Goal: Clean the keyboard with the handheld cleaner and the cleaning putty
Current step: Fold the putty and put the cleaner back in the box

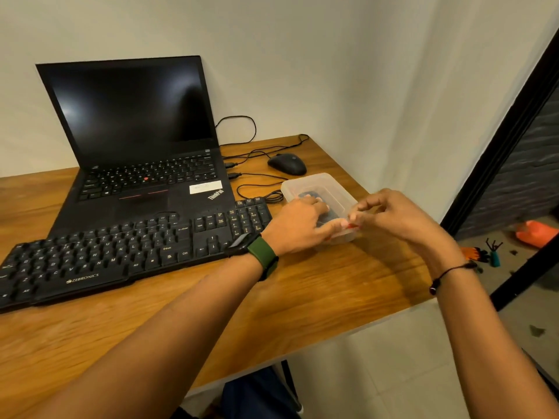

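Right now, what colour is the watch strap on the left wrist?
Dark green, on the watch strap, seen clearly in the head view.

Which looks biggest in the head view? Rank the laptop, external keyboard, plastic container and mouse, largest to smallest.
1. laptop
2. external keyboard, nearer the camera, so somewhat flattered
3. plastic container, partly covered by the hands
4. mouse

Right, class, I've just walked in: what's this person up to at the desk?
A person has both hands on a clear plastic container beside the black keyboard. The left hand rests on it; the right hand picks at its near corner. Something dark lies inside. Cleaning has not started.
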